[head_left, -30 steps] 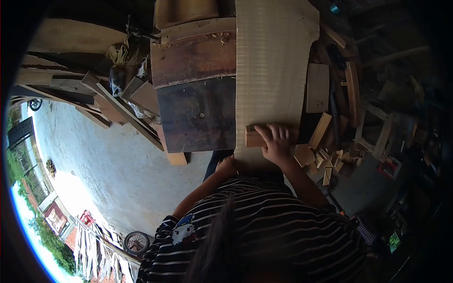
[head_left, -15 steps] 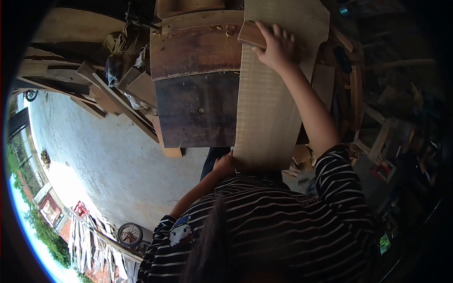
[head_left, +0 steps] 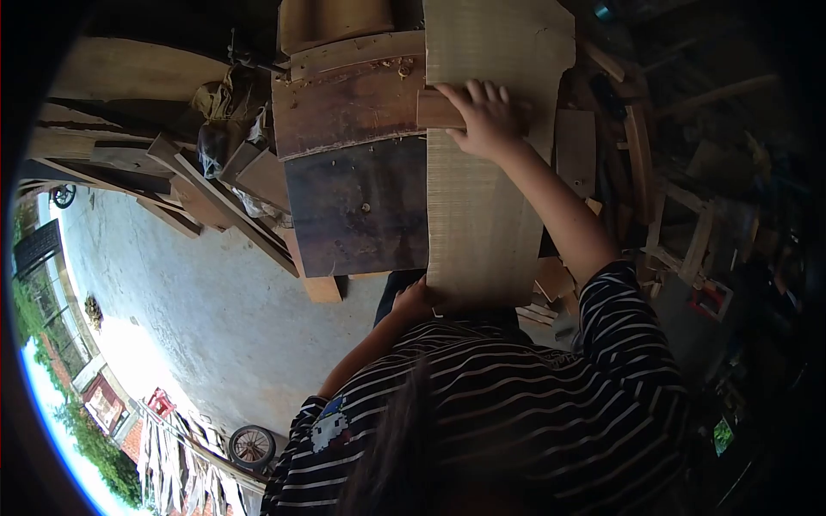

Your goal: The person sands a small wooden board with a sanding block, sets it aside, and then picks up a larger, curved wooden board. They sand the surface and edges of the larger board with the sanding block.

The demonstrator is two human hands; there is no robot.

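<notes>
A long pale wooden board point(head_left: 486, 219) lies lengthwise from the far side to my body. My right hand point(head_left: 490, 120) is closed over a reddish-brown wooden block point(head_left: 437, 110), which lies across the board's upper half and sticks out past its left edge. The block's underside is hidden. At the board's near left corner, by my waist, my left hand point(head_left: 415, 301) is wrapped round the edge; some of its fingers are out of sight. Left of the board is a dark, stained wooden work surface point(head_left: 357, 206).
Wood shavings point(head_left: 404, 67) lie on the work surface's far part. Planks point(head_left: 228, 202) and a bag point(head_left: 211, 103) are stacked at the left, beside the concrete floor point(head_left: 215, 301). Offcuts point(head_left: 555, 279) and a wooden frame point(head_left: 680, 232) stand at the right.
My right hand has drawn the block along the board towards my body, and the block now lies straighter across it. My left hand keeps its place at the near corner. The view has shifted slightly.
</notes>
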